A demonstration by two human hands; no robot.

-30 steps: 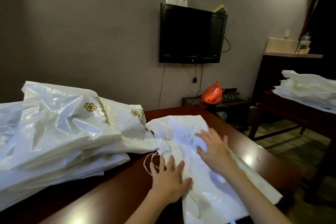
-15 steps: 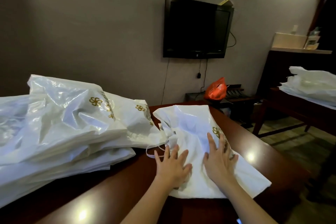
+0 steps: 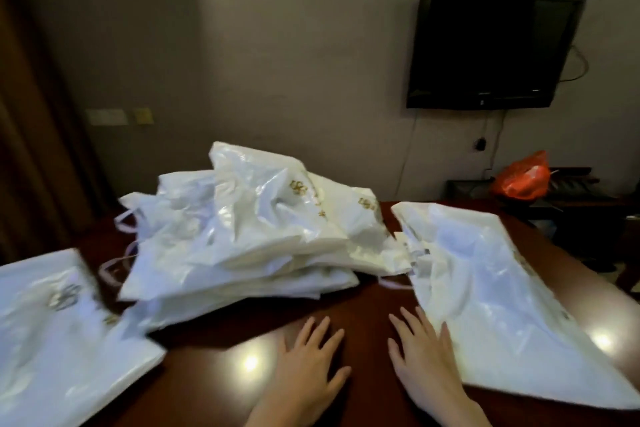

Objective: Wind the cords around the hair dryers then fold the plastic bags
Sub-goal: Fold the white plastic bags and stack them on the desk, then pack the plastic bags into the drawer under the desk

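left hand (image 3: 304,367): flat, fingers spread, on bare table (image 3: 367,302), holds nothing
right hand (image 3: 420,354): flat, empty, fingers touching edge of flattened bag (image 3: 491,291)
bag handling: probably light, limp, slippery film; pinch corners or hem, press creases
pile (image 3: 242,236): unfolded bags, left of centre
near-left bag (image 3: 59,329): lies flat
contents: bags look empty; no hair dryers seen

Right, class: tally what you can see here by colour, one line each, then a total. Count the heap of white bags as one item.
White bag items: 3 (flat bag, heap, left bag)
Orange bag: 1
Black television: 1
Total: 5
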